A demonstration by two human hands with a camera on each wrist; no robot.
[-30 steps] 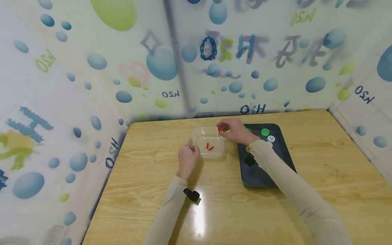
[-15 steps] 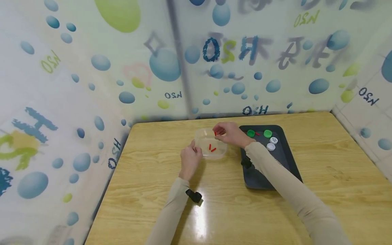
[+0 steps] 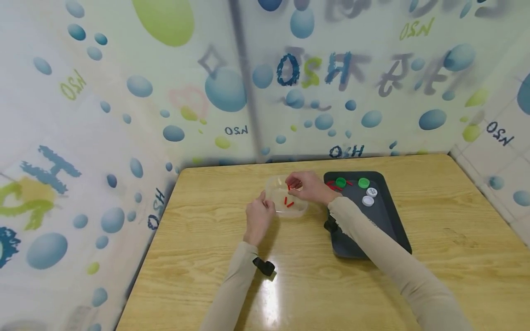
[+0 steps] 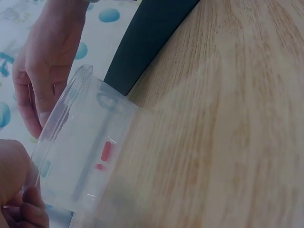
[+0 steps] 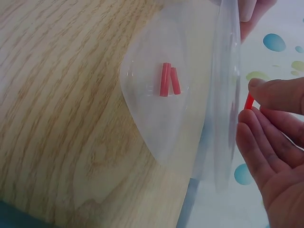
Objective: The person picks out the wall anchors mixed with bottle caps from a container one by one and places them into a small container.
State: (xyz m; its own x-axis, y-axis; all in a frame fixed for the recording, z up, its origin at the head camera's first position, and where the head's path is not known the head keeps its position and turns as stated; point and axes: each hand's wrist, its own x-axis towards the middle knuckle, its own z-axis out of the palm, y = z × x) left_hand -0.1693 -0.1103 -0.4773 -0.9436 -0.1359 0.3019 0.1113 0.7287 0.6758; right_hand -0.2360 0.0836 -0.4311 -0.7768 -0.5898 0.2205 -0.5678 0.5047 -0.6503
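Observation:
A clear plastic container (image 3: 278, 213) sits on the table with two small red sticks (image 5: 165, 80) on its bottom. My left hand (image 3: 259, 219) grips the container's near left rim between thumb and fingers. Over the container's right side, my right hand (image 3: 310, 187) pinches another short red stick (image 5: 249, 101) between thumb and fingertips. In the left wrist view, the fingers of the right hand hang at the container's far rim, and the stick they hold is hidden there.
Right of the container lies a dark tray (image 3: 345, 248), partly under the right forearm. It bears green bottle caps (image 3: 364, 183), white bottle caps (image 3: 367, 201) and several red sticks (image 3: 349, 183). A patterned wall (image 3: 265, 133) closes off the table's back edge.
My right hand has moved left and a little nearer, from the container's right rim to over its inside, still pinching the red stick. The left hand keeps its grip on the rim.

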